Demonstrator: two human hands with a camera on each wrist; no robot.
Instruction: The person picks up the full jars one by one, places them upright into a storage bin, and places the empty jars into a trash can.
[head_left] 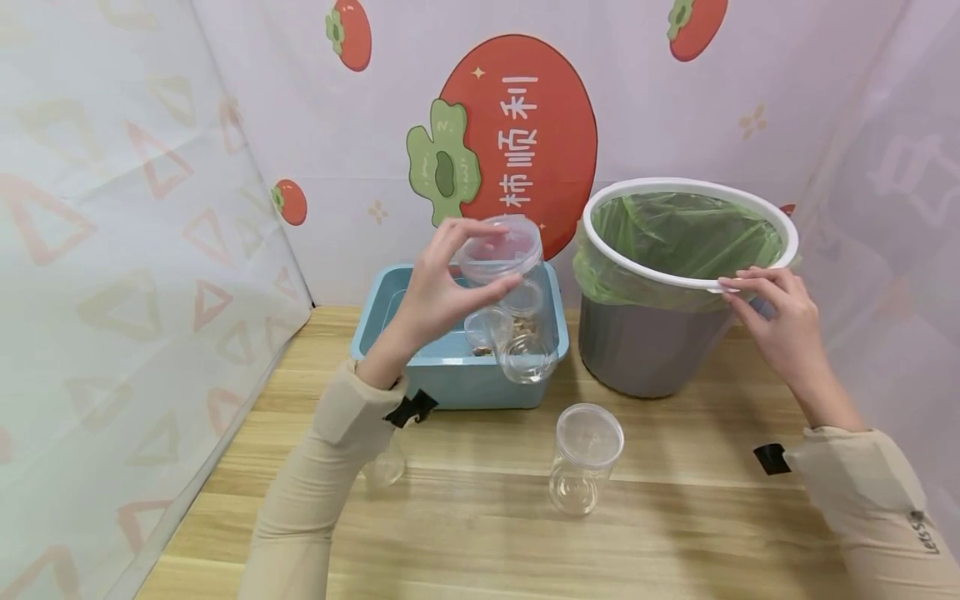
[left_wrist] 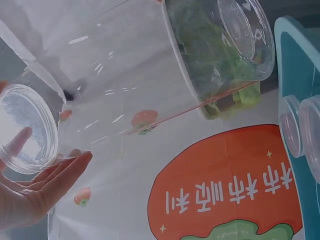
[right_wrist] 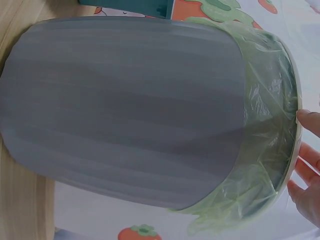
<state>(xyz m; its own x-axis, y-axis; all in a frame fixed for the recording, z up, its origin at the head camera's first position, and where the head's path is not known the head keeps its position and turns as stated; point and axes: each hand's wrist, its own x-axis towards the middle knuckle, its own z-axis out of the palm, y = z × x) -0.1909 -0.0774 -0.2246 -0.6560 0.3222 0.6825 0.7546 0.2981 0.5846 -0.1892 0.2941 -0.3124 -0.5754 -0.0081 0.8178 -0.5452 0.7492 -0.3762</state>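
Two hands busy: left hand [head_left: 437,290] holds clear plastic jar [head_left: 521,312] by its lidded end, thumb and fingers curved round lid [head_left: 525,243], jar over light-blue basin [head_left: 472,389], front right part in head view; right hand [head_left: 783,321] pinches white rim ring [head_left: 682,185] of grey trash bin [head_left: 645,354], right of basin. Second lidded jar [head_left: 587,458] stands in front of basin, toward its right, untouched. Held jar looks light, thin-walled, fairly stiff, likely slippery; grip round lid, no hard squeeze. Rim ring probably stiff; green liner [head_left: 675,233] soft, could tear, so pinch ring only
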